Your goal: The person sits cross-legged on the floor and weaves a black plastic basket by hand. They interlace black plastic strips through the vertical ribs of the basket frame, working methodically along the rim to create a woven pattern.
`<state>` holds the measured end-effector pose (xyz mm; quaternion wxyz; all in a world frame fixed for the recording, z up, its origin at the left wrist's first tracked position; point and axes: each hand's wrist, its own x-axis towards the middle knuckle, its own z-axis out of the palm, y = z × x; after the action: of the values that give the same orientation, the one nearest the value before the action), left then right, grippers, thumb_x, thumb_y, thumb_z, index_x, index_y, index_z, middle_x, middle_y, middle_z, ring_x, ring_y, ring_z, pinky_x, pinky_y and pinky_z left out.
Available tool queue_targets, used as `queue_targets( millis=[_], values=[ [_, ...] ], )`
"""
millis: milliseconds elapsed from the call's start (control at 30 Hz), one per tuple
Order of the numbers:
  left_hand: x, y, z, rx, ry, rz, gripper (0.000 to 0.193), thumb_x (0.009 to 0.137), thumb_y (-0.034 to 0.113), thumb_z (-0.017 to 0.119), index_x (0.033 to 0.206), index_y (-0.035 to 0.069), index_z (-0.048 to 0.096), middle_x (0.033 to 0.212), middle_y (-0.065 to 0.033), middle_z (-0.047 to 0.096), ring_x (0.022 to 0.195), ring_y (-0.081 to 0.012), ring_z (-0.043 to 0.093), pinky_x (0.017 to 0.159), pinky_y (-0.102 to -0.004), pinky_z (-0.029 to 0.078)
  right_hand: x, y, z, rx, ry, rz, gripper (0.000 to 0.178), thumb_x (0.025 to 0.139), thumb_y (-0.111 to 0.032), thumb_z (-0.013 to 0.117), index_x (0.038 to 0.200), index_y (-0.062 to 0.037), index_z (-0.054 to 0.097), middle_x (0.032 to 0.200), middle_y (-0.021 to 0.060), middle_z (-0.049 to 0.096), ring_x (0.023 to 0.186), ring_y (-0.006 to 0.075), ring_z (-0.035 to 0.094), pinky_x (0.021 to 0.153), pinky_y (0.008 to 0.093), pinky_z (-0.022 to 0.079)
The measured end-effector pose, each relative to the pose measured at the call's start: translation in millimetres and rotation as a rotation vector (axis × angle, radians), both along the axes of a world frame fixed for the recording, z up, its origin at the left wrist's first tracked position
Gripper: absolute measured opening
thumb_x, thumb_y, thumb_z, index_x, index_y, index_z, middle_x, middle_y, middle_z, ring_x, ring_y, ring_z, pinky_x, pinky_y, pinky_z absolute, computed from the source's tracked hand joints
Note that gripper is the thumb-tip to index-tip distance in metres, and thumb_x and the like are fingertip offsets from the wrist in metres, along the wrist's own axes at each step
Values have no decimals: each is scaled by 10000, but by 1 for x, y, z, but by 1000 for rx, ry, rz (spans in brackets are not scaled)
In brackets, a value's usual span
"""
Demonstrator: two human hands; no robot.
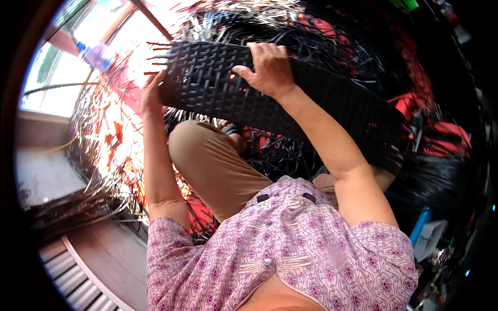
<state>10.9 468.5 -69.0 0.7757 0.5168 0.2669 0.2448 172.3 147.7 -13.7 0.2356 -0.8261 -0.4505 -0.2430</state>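
A long black panel (207, 78) of woven flat strips lies across in front of me, slanting down to the right over my bent legs. Several loose strip ends (158, 58) stick out of its left end. My left hand (152, 94) is closed at that end, fingertips at the corner beside those loose ends; part of its grip is hidden. Farther along, my right hand (271, 70) grips the far edge, with its fingers over the edge and the thumb stretched across the weave. Small gaps show between the strips near that thumb.
Piles of loose strips (109, 135) surround me on a red ground sheet (199, 215). A clear bottle (96, 56) with a blue cap stands at the far left, near a window. At the right are a bundle of black strips (436, 176) and a blue object (419, 226).
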Motion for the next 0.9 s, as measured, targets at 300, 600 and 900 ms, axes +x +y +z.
queue_targets(
  millis=[300, 600, 900],
  values=[
    [1, -16, -1, -106, 112, -247, 317, 980, 309, 677, 1112, 22, 695, 1040, -108, 735, 897, -221, 712, 815, -359, 566, 22, -37, 0, -5, -36, -26, 569, 816, -581, 704, 962, -37, 615, 885, 133, 643, 888, 300, 633, 838, 447, 455],
    [-1, 5, -30, -105, 152, -87, 383, 945, 369, 727, 1139, 42, 690, 1053, -89, 723, 900, -201, 693, 785, -360, 562, 12, -42, -2, 37, 4, -34, 585, 806, -596, 712, 949, -37, 610, 918, 145, 646, 916, 302, 616, 881, 443, 436],
    [-12, 15, -36, -148, 123, -182, 411, 971, 366, 686, 1192, 20, 661, 1109, -133, 729, 967, -273, 710, 873, -433, 573, 11, -38, -2, 34, 53, -40, 554, 771, -561, 756, 931, -52, 608, 927, 133, 661, 919, 300, 631, 889, 442, 436]
  ],
)
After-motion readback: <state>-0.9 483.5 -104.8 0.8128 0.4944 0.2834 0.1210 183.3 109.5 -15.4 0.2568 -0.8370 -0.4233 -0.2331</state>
